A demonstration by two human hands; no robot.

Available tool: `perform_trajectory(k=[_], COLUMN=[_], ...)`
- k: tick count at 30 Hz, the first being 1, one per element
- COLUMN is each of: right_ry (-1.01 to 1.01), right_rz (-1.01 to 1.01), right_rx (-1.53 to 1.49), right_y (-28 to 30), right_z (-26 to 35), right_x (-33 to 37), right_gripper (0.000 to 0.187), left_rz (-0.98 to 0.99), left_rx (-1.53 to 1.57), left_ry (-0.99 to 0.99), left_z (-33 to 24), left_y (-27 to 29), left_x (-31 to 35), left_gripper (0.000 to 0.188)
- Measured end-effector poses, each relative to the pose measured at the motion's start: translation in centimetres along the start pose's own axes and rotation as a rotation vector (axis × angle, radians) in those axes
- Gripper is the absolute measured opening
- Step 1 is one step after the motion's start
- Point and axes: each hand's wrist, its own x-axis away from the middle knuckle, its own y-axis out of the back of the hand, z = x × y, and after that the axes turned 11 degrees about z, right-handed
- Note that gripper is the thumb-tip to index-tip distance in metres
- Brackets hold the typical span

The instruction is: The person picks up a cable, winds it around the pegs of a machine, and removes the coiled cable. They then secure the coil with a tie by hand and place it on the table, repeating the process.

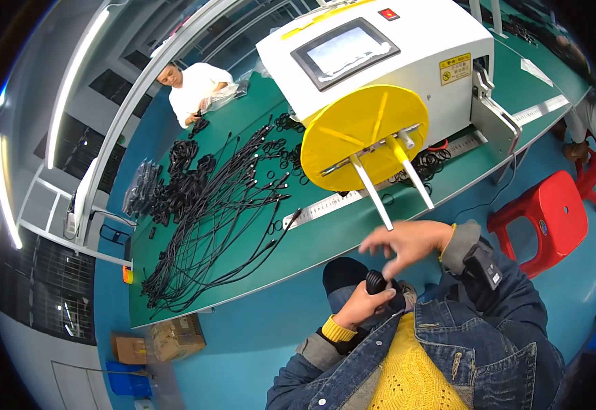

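My left hand [362,306] is closed around a coiled black cable [376,281], held in front of my body below the table edge. Just above it hovers my right hand [413,244], fingers spread and nothing visible in them. Beyond that hand, two pegs stick out from a yellow disc [373,154] on a white winding machine [414,96]. Loose black cables [222,239] with plug ends lie spread across the green table [291,253] to the left. Part of the held coil is hidden by my fingers and dark clothing.
Bundled black cables [181,178] are heaped farther left. Small black rings [285,154] lie scattered near a metal ruler [332,205]. Across the table a person in white [199,85] handles a clear bag. Red stools [551,219] stand right; cardboard boxes [175,338] sit on the floor left.
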Motion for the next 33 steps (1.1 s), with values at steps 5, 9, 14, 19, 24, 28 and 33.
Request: perform_trajectory(k=[5, 9, 14, 19, 24, 28, 33], right_ry=[-0.341, -0.325, -0.060, -0.051, -0.197, -0.215, -0.227], right_rz=[-0.728, -0.787, -0.889, -0.594, -0.417, -0.417, -0.437], right_rx=[0.540, 0.682, 0.223, -0.684, -1.070, -1.128, -1.253], right_y=[-1.0, -1.3, -2.3, -5.5, -7.4, -8.6, -9.0], right_z=[-4.2, -6.4, -4.5, 0.2, 0.5, 0.1, -0.9], right_x=[-2.5, -3.5, -2.7, -0.7, 1.3, 2.4, 2.9], right_gripper=[0.028, 0.019, 0.010, 0.015, 0.017, 0.017, 0.018], left_rz=[-0.018, -0.025, -0.165, -0.371, -0.307, -0.297, -0.284], left_rx=[0.202, 0.192, 0.247, 0.393, 0.279, 0.123, -0.025], left_ry=[-0.074, -0.096, -0.188, -0.347, -0.379, -0.380, -0.339], left_z=[0.4, 0.7, 0.4, -1.2, -1.1, -0.5, -0.9], left_y=[0.3, 0.2, 0.5, 0.5, -0.3, -0.7, -0.4], left_x=[0.6, 0.6, 0.4, -0.7, -1.3, -1.3, -2.2], left_gripper=[0.016, 0.016, 0.012, 0.014, 0.016, 0.014, 0.014])
